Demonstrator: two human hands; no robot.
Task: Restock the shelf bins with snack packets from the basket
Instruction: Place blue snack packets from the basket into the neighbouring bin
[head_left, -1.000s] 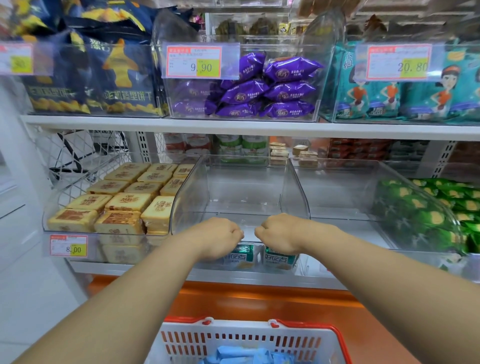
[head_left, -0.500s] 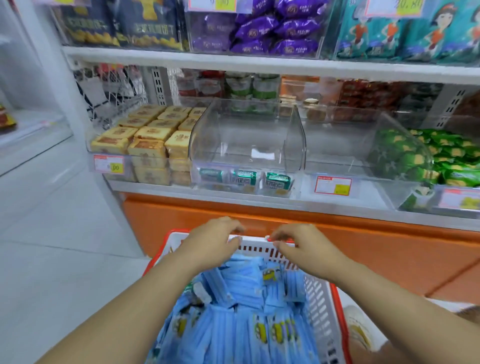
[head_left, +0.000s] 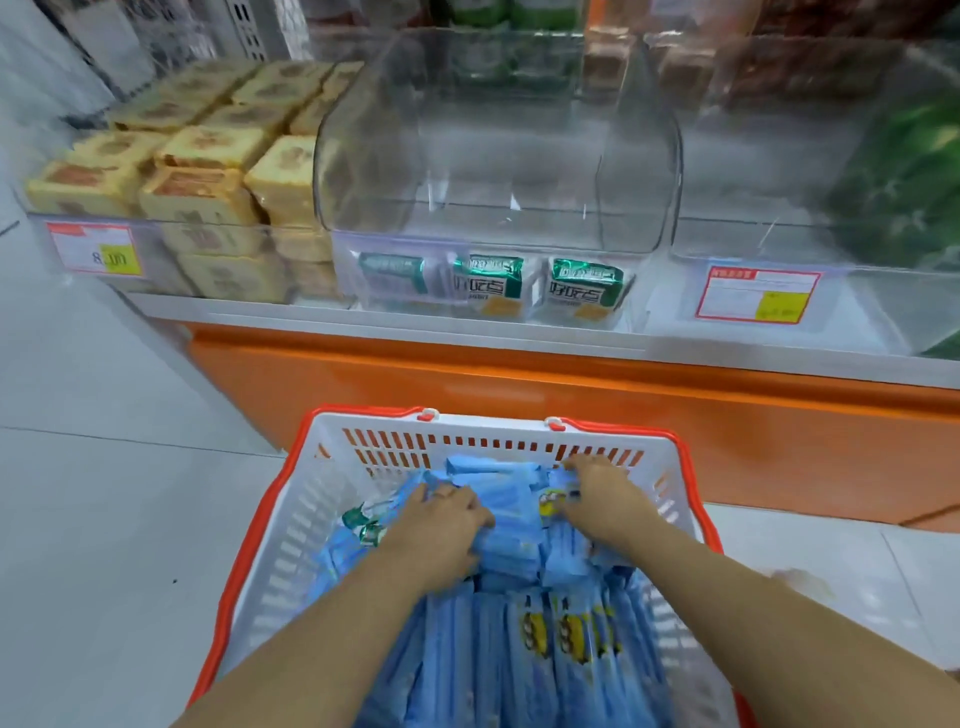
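Nearest the camera, two bare forearms are reaching down into a white basket (head_left: 280, 540) with an orange rim. It is sitting on the pale tiled floor (head_left: 104, 493) and holding a heap of blue snack packets (head_left: 519, 654). The left hand (head_left: 441, 527) is lying on the heap toward the far end, its fingers curling round a bunch of the packets and gripping them. The right hand (head_left: 600, 493) is pressing in just beside it, near the basket's far wall. Its fingertips are sinking among the packets, so I cannot tell whether they are pinching anything. Beyond the basket an orange base panel (head_left: 519, 384) is running under the shelf (head_left: 260, 314). On the shelf the middle clear bin (head_left: 498, 156) is standing nearly bare, with three green-and-white packets (head_left: 584, 286) lining its front. To its left, yellow boxed cakes (head_left: 202, 156) are filling a bin. To its right, the right clear bin (head_left: 779, 156) is carrying a red-framed price tag (head_left: 756, 296), and dark green packets (head_left: 904, 182) are showing blurred past it.
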